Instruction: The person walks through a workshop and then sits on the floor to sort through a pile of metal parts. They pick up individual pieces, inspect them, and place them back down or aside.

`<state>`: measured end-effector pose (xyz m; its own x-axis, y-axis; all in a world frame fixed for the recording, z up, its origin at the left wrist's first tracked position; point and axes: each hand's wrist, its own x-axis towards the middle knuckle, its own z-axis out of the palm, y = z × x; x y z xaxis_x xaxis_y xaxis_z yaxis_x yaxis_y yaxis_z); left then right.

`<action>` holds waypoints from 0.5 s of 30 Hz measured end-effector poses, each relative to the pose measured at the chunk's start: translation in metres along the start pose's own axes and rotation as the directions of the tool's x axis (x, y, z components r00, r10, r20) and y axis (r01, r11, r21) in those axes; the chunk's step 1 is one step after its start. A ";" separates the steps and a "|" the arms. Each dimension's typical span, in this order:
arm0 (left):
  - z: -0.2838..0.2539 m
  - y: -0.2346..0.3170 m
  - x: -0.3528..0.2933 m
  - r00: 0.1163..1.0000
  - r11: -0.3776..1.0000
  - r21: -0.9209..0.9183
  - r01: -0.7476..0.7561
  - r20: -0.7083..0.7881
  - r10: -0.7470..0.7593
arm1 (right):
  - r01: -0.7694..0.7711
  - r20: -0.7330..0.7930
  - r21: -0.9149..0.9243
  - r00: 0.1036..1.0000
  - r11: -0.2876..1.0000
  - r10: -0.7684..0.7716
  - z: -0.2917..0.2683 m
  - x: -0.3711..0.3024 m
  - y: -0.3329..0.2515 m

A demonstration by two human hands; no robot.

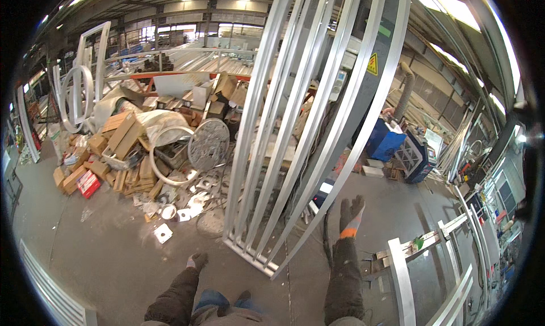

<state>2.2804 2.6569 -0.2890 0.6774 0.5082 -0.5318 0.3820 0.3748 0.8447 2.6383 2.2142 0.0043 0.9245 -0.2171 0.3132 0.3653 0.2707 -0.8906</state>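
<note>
- One tall, barred silver frame (pixel 292 107) stood ahead.
- Right hand (pixel 351 215) was open near it.
- Left hand (pixel 197 262) hung lower; whether open, I couldn't tell.

The gloved right hand (pixel 351 213) stretched out in front, fingers (pixel 344 207) loosely apart above an orange cuff (pixel 348 232)! The gloved left hand (pixel 198 261) hung lower, closer in, its finger pose unclear.

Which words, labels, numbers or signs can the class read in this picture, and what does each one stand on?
Words or numbers: none clear enough to quote.
Yellow triangle sign with a dark mark: on the dark grey panel behind the metal bars.
Pale print on the red box: too small to read.
</note>
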 end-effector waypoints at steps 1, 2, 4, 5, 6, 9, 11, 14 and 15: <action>0.015 0.019 0.026 0.998 0.996 0.082 -0.027 -0.050 0.032 | 0.013 -0.015 0.008 1.000 1.000 -0.013 0.015 0.036 -0.005; 0.031 0.044 0.054 0.982 0.973 0.154 -0.173 -0.047 0.182 | 0.071 -0.020 -0.153 0.997 0.986 -0.075 0.027 0.071 -0.011; 0.058 0.110 0.109 0.936 0.910 0.218 -0.352 0.057 0.348 | 0.275 0.053 -0.530 0.955 0.802 -0.292 0.048 0.127 -0.017; 0.076 0.149 0.133 0.917 0.894 0.206 -0.399 0.062 0.395 | 0.322 0.065 -0.542 0.937 0.776 -0.344 0.056 0.150 -0.018; 0.094 0.189 0.153 0.928 0.899 0.232 -0.371 0.053 0.369 | 0.367 0.077 -0.553 0.916 0.748 -0.393 0.064 0.172 -0.017; 0.134 0.321 0.193 0.837 0.835 0.129 -0.535 0.218 0.502 | 0.239 0.012 -0.591 0.958 0.770 -0.288 0.075 0.218 -0.001; 0.172 0.394 0.203 0.733 0.754 0.001 -0.657 0.234 0.639 | 0.186 -0.018 -0.572 0.971 0.799 -0.239 0.078 0.239 0.018; 0.236 0.478 0.213 0.642 0.717 -0.245 -0.652 0.325 0.695 | 0.109 -0.038 -0.319 0.991 0.941 -0.128 0.078 0.259 0.051; 0.256 0.495 0.217 0.570 0.659 -0.265 -0.704 0.342 0.747 | 0.136 -0.111 -0.410 0.974 0.902 -0.197 0.075 0.262 0.059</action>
<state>2.7772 2.7544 0.0284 0.8865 0.3044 0.3485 -0.3921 0.0942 0.9151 2.9104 2.2439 0.0586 0.8165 -0.3689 0.4442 0.4105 -0.1703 -0.8958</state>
